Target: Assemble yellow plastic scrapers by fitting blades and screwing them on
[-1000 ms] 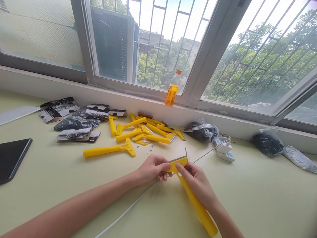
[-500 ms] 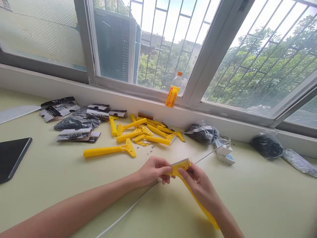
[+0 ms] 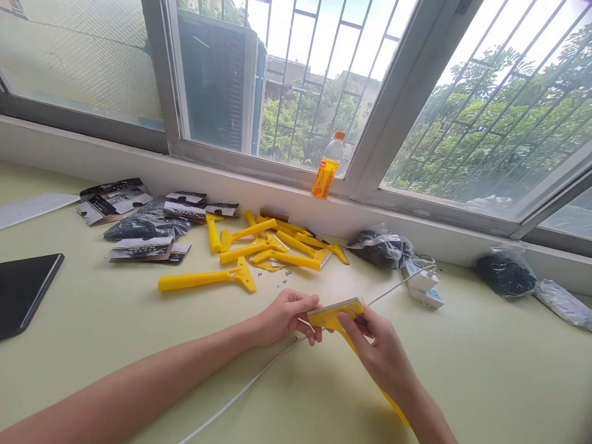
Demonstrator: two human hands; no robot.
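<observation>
My right hand [image 3: 386, 348] grips a yellow scraper [image 3: 330, 316], its thumb on the face of the head just above the handle. A thin grey blade edge runs along the top of that head. At the head's left end, my left hand [image 3: 289, 317] has curled fingers behind and below it, with the thumb by the corner; its exact contact is partly hidden. The scraper's handle slants down under my right wrist. Beyond my left hand lie several small screws [image 3: 284, 282] and a separate yellow scraper [image 3: 208, 280].
Several more yellow scrapers [image 3: 296, 259] lie piled near the sill. Around them are cardboard sleeves [image 3: 141, 248], a bagged black item [image 3: 382, 246] and a power strip [image 3: 423, 287]. A white cable [image 3: 250, 382] crosses the table. An orange drink bottle [image 3: 326, 176] stands behind; a black tablet-like slab [image 3: 25, 293] lies left.
My left thumb has come off the scraper's face to its corner. The scraper's head has turned slightly in my right hand, showing more of the blade edge. The view shifted a little.
</observation>
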